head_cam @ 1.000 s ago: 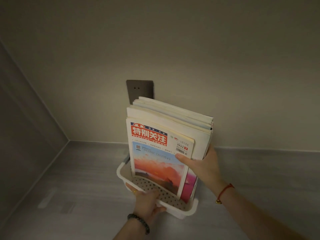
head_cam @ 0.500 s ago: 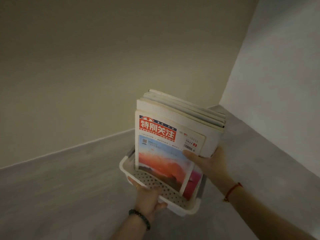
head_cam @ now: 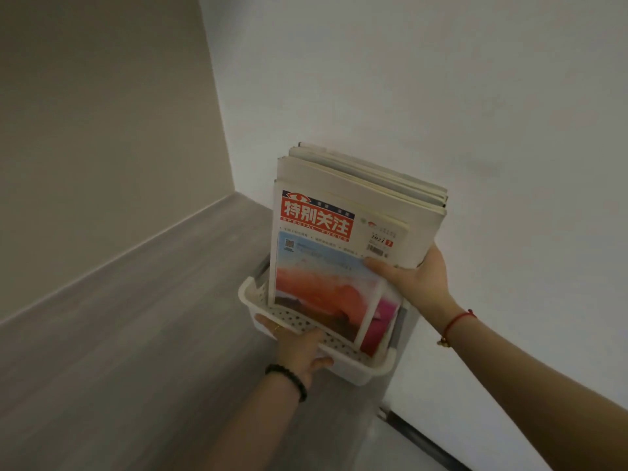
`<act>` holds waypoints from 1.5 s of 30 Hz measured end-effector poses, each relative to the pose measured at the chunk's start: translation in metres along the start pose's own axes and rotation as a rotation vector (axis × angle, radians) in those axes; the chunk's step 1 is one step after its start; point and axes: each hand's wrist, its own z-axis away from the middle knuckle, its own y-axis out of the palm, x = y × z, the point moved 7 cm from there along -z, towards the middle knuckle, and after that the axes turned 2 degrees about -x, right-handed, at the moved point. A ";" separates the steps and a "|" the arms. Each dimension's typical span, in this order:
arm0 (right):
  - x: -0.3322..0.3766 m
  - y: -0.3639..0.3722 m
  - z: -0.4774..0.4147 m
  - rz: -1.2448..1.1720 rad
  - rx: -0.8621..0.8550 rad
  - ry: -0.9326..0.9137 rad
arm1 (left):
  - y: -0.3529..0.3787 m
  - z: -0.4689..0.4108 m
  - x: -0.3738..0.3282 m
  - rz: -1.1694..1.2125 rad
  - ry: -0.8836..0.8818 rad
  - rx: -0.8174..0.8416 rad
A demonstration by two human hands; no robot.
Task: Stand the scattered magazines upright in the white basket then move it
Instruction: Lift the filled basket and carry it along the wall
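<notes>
A white perforated basket (head_cam: pixel 360 370) is held above the grey surface near the right-hand wall. Several magazines (head_cam: pixel 343 239) stand upright in it, leaning slightly; the front one has a red title block and an orange-red cover picture. My left hand (head_cam: pixel 299 348) grips the basket's near rim, thumb underneath and fingers inside. My right hand (head_cam: pixel 413 277) clasps the right edge of the magazine stack, thumb across the front cover. A dark bead bracelet is on my left wrist, a red string on my right.
A grey wood-grain surface (head_cam: pixel 136 351) runs left and forward into a corner. A beige wall (head_cam: pixel 102 130) stands at the left, a white wall (head_cam: pixel 441 79) at the right, close behind the basket. A dark strip (head_cam: pixel 421 440) lies along the white wall's base.
The view and the basket have swung rightward: the wall socket is out of sight, and the white wall now stands directly behind the magazines. Both hands keep the same hold.
</notes>
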 end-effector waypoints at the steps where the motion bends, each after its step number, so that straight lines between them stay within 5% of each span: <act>1: -0.005 -0.008 -0.007 0.010 -0.009 0.000 | 0.010 -0.006 0.001 -0.003 -0.019 0.009; 18: -0.040 -0.056 -0.066 0.014 -0.116 0.061 | 0.084 -0.071 -0.002 -0.037 -0.096 0.025; 45: -0.043 -0.064 -0.068 0.140 -0.145 0.142 | 0.095 -0.089 -0.006 -0.097 -0.143 -0.011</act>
